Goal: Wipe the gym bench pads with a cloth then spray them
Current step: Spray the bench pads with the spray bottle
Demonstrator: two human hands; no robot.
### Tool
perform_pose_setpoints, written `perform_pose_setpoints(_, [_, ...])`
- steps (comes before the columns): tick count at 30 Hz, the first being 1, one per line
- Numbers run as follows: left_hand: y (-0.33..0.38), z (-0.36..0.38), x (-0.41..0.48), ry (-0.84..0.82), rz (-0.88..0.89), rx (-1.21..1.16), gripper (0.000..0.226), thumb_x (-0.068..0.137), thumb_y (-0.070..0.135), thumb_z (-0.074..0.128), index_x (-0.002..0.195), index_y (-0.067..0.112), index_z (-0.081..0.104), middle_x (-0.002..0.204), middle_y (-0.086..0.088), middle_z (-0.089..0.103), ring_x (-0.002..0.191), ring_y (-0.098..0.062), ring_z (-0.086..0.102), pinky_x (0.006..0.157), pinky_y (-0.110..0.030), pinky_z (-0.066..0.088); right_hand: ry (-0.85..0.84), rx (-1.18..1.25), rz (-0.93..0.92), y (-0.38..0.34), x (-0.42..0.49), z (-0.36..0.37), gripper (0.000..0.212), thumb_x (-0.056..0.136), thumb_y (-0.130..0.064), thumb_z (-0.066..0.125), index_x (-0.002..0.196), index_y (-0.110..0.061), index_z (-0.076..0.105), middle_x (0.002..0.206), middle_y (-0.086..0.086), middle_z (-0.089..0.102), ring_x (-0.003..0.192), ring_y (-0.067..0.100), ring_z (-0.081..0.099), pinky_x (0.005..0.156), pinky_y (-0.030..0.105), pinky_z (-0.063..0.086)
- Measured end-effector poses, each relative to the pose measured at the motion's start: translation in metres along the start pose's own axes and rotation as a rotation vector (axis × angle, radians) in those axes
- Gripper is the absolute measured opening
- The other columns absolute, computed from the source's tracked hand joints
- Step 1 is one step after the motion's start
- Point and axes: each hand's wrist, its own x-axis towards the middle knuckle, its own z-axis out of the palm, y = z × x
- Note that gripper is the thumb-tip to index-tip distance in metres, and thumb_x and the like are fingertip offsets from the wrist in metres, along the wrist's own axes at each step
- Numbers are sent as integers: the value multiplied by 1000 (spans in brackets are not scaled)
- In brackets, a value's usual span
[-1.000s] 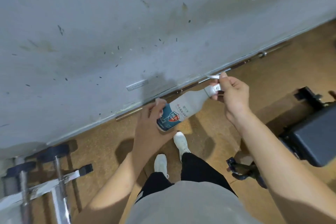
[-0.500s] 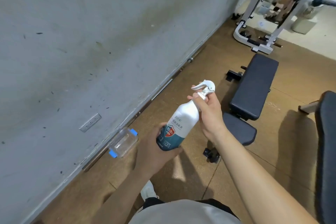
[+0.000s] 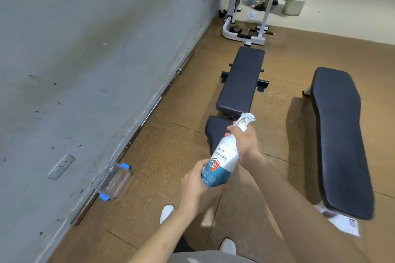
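Head view: both hands hold one spray bottle (image 3: pixel 222 160) in mid-frame, above the brown floor (image 3: pixel 171 96). The left hand (image 3: pixel 198 188) grips the btm of the bottle, fingers and thumb wrapped round the teal label end. The right hand (image 3: pixel 245 141) is curled round the neck just below the white trigger head; whether a finger sits on the trigger can't be told, since that part is blurred. The bottle is tilted, w/ the head pointing up and away from the person.

Directly beyond the bottle stands a black bench running away from the camera: its seat pad (image 3: pixel 213 132) is partly hidden behind the bottle and right hand, and its long back pad (image 3: pixel 241 81) lies further on. A second bench pad (image 3: pixel 339 141) lies to the right, well apart from the first, w/ a white card (image 3: pixel 350 226) on the floor by its near end.

On the left is a grey scuffed wall (image 3: pixel 85 49) w/ a socket plate (image 3: pixel 61 166) low down. A clear plastic box (image 3: pixel 115 181) w/ blue clips sits on the floor against the wall. A white-framed machine (image 3: pixel 245 34) stands past the far end of the middle bench. Two white shoes (image 3: pixel 166 212) show at the btm.
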Motion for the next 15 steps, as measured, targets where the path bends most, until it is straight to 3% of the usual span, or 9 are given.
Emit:
perform_pose_setpoints(6, [32,50,9,-43,-24,10,75,57,50,95,121,35,61,104,20,72,90,6,68,75,-25,60,-19,45,-40,-16,21,-58,13,95,-3,63,106,-10,61,91,12,69,75,19,72,68,37,61])
perform_pose_setpoints(11, [43,77,47,-75,-66,-6,64,56,38,97,109,36,61,95,20,72,84,2,69,72,-26,59,60,-3,-58,-27,57,-73,11,94,-4,65,103,-5,59,89,8,65,63,12,69,60,31,58])
perform_pose_setpoints(15, [49,95,86,-145,-95,-84,63,57,37,98,108,28,61,98,16,74,83,6,68,63,-15,53,126,-146,-19,-39,93,-78,13,90,-9,66,100,-9,57,87,14,68,63,14,71,63,36,60])
